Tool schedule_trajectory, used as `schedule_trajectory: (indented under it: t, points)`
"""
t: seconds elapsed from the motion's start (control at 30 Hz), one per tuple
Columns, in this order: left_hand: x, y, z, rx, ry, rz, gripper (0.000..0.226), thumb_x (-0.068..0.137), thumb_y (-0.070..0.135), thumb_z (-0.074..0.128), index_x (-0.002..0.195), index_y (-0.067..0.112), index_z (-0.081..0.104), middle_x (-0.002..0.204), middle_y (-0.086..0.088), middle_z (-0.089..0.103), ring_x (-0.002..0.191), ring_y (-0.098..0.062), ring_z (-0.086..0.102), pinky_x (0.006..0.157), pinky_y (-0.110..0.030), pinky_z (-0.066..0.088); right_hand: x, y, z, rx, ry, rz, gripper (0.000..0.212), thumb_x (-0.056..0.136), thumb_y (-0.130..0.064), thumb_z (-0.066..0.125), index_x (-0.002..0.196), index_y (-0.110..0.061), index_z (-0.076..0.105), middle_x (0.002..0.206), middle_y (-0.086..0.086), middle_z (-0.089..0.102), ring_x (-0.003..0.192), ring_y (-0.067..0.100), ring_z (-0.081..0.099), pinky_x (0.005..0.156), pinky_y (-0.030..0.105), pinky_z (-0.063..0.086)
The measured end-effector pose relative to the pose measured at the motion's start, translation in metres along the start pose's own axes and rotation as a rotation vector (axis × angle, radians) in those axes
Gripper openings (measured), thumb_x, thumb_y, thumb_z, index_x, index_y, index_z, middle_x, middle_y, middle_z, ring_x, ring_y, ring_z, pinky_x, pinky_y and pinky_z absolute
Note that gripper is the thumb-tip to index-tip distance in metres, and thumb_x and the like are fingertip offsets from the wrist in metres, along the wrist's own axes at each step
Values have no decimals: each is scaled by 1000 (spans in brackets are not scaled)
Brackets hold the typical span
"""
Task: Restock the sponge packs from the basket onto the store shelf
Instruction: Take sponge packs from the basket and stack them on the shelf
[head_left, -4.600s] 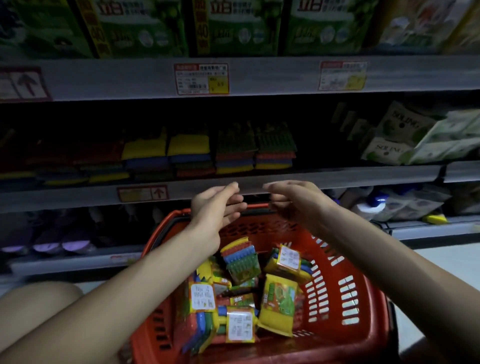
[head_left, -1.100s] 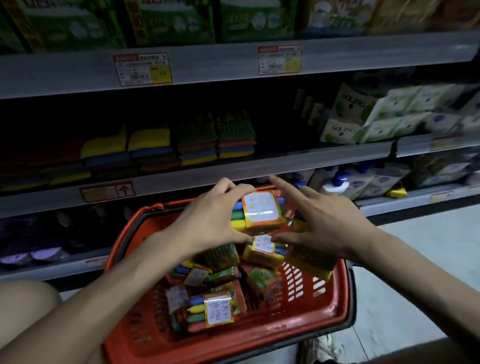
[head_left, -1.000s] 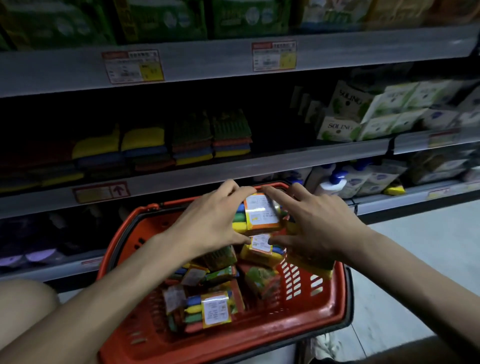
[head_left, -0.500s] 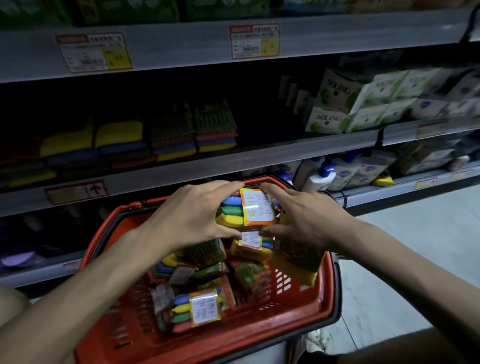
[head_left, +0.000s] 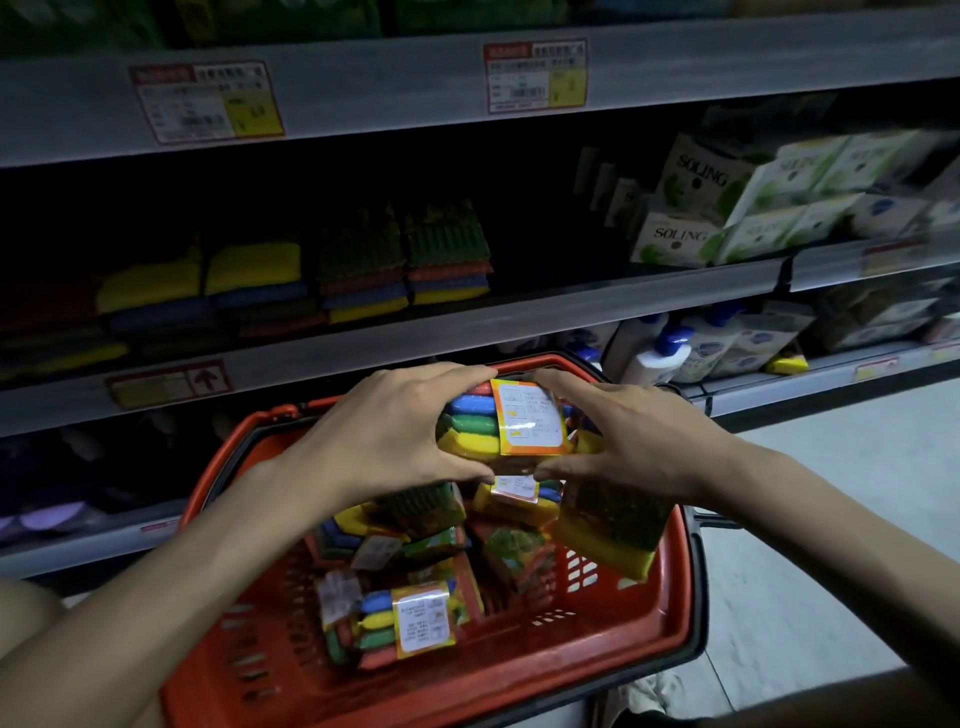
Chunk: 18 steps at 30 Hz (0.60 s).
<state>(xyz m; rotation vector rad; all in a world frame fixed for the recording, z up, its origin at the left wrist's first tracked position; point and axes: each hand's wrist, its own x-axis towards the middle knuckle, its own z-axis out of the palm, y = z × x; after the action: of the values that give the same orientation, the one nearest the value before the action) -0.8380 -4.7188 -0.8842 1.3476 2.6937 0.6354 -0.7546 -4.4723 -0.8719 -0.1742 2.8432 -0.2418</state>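
Note:
An orange basket (head_left: 670, 613) sits low in front of me with several sponge packs (head_left: 415, 618) piled inside. My left hand (head_left: 395, 436) and my right hand (head_left: 623, 436) together grip one sponge pack (head_left: 506, 426) above the basket, its white label facing me. A second pack (head_left: 613, 525), green over yellow, hangs under my right palm, pinned by that hand. The store shelf (head_left: 467, 332) straight ahead carries rows of stacked sponge packs (head_left: 405, 265), with a dark gap to their right.
White Soling boxes (head_left: 727, 208) fill the same shelf on the right. Bottles with blue caps (head_left: 670, 348) stand on the lower shelf behind the basket. Price tags (head_left: 535, 75) hang on the upper shelf edge. Grey floor (head_left: 831, 519) lies to the right.
Both hands went from empty above the basket to holding packs lifted out of it. Over the last second they closed tighter on the labelled pack, and the view shifted slightly.

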Motion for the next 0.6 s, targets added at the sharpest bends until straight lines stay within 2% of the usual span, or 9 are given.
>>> schedule_trajectory:
  t: [0.13,0.27,0.33,0.4,0.5,0.57,0.6]
  points:
    - [-1,-5,-6,-70,43,-93,98,63,69,80,147,28,51,138,13,60,125,-9,56,104,-29,47,-5,5,-3,65,43,69,105,74,-87,55,156,-52,-1,135,2,64,112,30,64,87,42,55]
    - [0,-9,-8,-250,152,-218,85,56,65,85,132,36,61,118,27,61,108,6,58,90,-9,45,-14,8,-5,42,61,117,79,85,-75,53,150,-49,18,135,-2,63,113,26,64,89,39,54]
    - [2,-8,-7,-356,205,-278,80,55,67,83,127,38,64,115,25,61,106,9,59,82,-4,44,-18,7,-2,89,70,140,69,87,-72,53,145,-45,29,129,-4,65,109,22,64,89,42,55]
    - [5,-5,-4,-449,241,-334,76,54,67,82,122,38,66,113,20,59,104,9,58,79,-4,44,-19,4,1,197,80,142,65,84,-72,53,141,-45,37,119,-7,69,103,16,65,88,41,55]
    - [10,-1,0,-590,273,-435,69,55,59,85,118,38,69,108,13,59,97,6,61,74,-7,47,-19,-2,8,449,64,141,69,76,-76,57,138,-49,43,108,-9,73,96,6,69,87,39,57]
    - [12,0,2,-682,285,-493,65,58,49,90,118,32,71,108,10,62,92,7,64,71,-8,50,-17,-7,11,610,90,153,66,74,-75,65,134,-53,47,108,-17,73,99,-2,68,92,34,56]
    - [12,0,3,-725,284,-519,62,60,44,91,118,30,72,108,9,65,90,6,67,69,-9,51,-16,-9,12,692,106,169,59,75,-69,71,128,-57,50,108,-24,72,100,-6,67,94,31,55]
